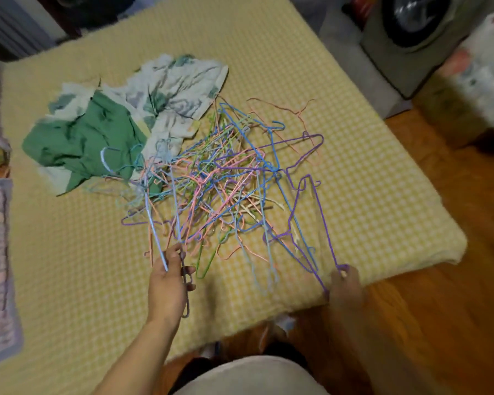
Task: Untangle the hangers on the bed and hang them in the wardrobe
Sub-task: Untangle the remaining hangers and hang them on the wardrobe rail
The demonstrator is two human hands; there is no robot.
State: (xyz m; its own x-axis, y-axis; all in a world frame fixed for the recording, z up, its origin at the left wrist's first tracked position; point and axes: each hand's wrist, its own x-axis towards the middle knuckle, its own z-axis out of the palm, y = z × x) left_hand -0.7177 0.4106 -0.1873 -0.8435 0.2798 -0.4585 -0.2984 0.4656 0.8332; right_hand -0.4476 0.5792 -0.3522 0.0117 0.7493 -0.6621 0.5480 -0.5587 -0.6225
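Where the yellow checked bed cover (268, 52) spreads out ahead of both hands, a tangle of thin wire hangers (226, 189) in blue, pink, purple, green and cream lies in a loose heap. Nearest the left hand (169, 277), a pale blue hanger (154, 223) rises out of the heap, and that hand's fingers are curled round its lower end together with a darker grey hanger (185, 283) that hangs down past the palm. Over by the right hand (345, 283), a purple hanger (317, 223) stretches from the pile to the fingertips, which pinch its near corner at the bed's edge. Beyond the left hand and past the heap sits a crumpled green and floral cloth (111, 124), touching the far hangers. Beyond the right hand, off the bed, stands a washing machine (417, 32) on the wooden floor (454, 309).
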